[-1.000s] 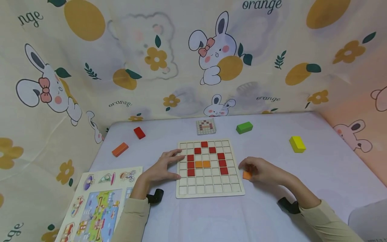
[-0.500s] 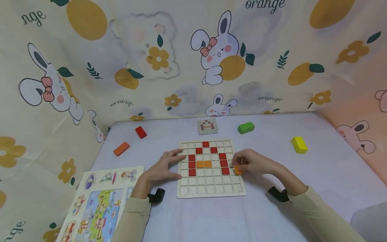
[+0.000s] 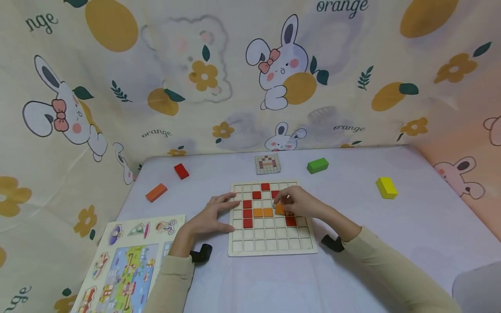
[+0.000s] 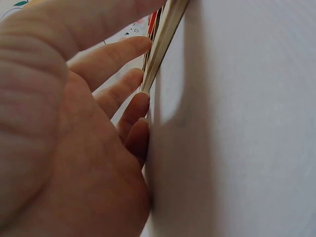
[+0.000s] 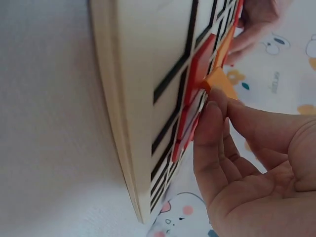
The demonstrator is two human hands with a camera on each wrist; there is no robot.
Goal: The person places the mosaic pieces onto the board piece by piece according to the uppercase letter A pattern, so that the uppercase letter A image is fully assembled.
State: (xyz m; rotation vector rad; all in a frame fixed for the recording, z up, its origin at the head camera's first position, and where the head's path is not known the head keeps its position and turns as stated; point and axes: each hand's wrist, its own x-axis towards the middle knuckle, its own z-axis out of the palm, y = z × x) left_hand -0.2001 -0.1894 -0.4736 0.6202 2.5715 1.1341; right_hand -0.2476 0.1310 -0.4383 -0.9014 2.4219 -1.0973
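Observation:
A wooden grid board [image 3: 254,246] lies flat on the table. Several red square tiles [image 3: 247,213] form an arch in its cells, with two orange tiles [image 3: 262,212] side by side inside the arch. My right hand [image 3: 302,202] pinches another orange tile [image 3: 279,210] between thumb and fingertips, over the cell right of those two. In the right wrist view, this orange square [image 5: 222,83] is tilted close to the board's surface. Along the board's left edge rests my left hand [image 3: 207,216], its fingers extended and touching the rim; fingertips [image 4: 138,47] meet the rim in the left wrist view.
Behind the board lies a small pattern card [image 3: 268,164]. Around it are a green block [image 3: 317,165], a yellow block [image 3: 386,188], a red block [image 3: 181,171] and an orange block [image 3: 156,192]. An illustrated puzzle board [image 3: 129,261] lies at the front left.
My right hand has carried the orange tile leftward, from beside the board's right edge to over the middle cells. My left hand has stayed at the left edge.

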